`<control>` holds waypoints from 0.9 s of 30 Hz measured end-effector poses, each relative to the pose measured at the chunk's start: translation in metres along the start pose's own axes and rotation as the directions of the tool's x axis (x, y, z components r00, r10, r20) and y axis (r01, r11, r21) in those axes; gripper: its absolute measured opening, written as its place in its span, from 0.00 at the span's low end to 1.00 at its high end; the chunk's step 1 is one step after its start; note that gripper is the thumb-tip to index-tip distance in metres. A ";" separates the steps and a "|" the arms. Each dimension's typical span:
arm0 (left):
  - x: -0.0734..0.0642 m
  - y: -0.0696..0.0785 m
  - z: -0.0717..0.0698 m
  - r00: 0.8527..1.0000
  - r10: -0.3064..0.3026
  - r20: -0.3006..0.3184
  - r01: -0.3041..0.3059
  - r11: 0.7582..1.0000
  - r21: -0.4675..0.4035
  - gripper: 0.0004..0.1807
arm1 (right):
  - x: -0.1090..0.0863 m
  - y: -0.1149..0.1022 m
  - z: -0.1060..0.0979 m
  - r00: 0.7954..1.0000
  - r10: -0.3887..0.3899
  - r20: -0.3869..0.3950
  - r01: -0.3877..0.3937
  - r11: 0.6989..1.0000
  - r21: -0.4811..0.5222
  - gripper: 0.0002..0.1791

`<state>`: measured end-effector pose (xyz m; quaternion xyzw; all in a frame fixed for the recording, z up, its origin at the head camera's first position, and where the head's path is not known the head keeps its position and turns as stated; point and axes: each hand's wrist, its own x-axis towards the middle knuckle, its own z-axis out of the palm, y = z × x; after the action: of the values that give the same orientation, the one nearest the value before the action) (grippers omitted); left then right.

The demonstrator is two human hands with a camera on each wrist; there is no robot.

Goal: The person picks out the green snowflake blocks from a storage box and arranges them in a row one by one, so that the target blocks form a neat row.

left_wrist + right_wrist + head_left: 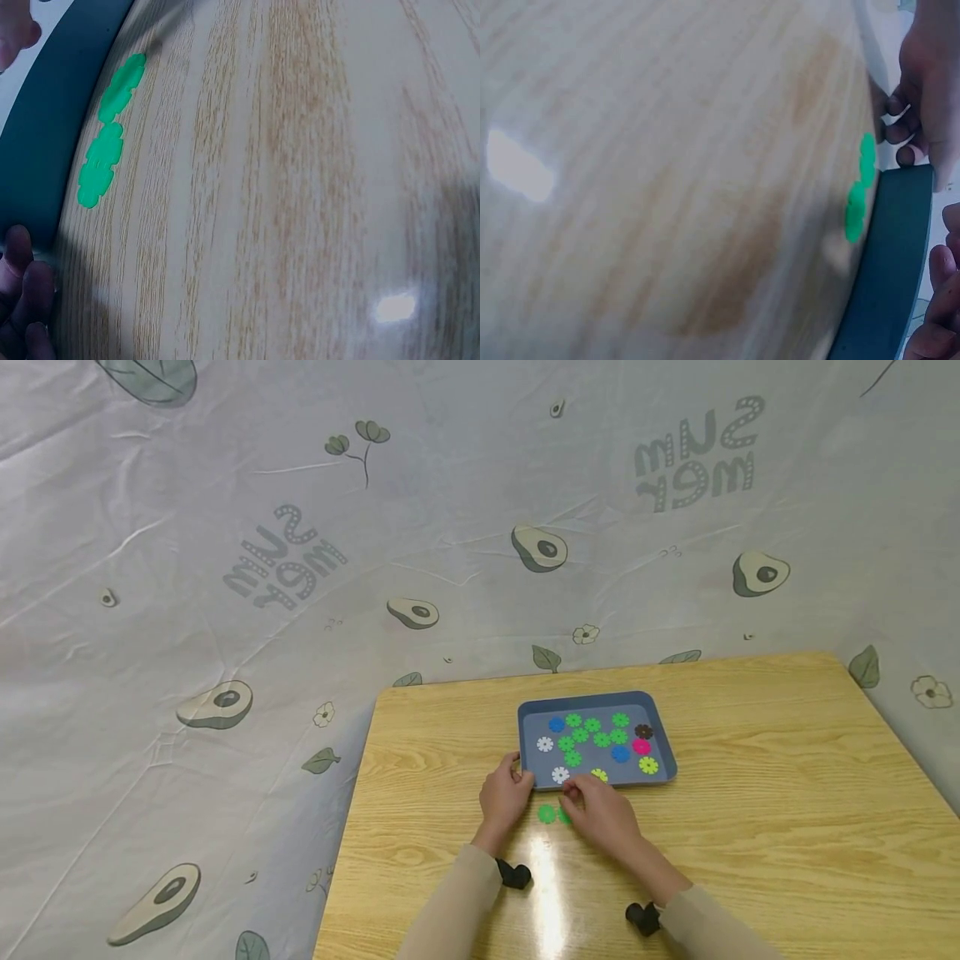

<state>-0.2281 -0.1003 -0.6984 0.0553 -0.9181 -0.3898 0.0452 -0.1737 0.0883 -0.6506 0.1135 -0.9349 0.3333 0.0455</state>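
Observation:
A grey-blue tray (585,702) holds several flower-shaped discs, among them green discs (592,725), a white disc (560,774) and a pink disc (641,747). At its near left corner my left hand (505,795) grips the rim; the right wrist view shows its fingers curled beside that corner. My right hand (603,817) hangs over the near rim, fingers bent and fingertips close together; I cannot tell whether a disc is between them. Two green discs (100,165) lie end to end on the table just in front of the tray, one partly hidden by the right hand in the head view.
The wooden table (765,777) stretches to both sides of the tray. Behind it hangs a pale cloth (465,485) printed with avocados and leaves. Blue discs (620,753), yellow discs (648,765) and a brown disc (643,732) also lie in the tray.

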 end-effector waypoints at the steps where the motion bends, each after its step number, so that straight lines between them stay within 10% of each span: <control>1: 0.000 0.000 0.000 1.000 0.002 -0.002 -0.002 1.000 -0.002 0.27 | 0.002 0.000 0.000 1.000 0.001 -0.002 -0.001 1.000 -0.002 0.07; 27: 0.000 0.001 0.000 1.000 0.002 0.000 -0.002 1.000 0.013 0.27 | 0.051 0.032 -0.012 0.997 0.065 0.043 -0.065 0.998 -0.001 0.16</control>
<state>-0.2279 -0.0996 -0.6974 0.0550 -0.9207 -0.3838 0.0453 -0.2307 0.1105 -0.6523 0.0903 -0.9388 0.3321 0.0143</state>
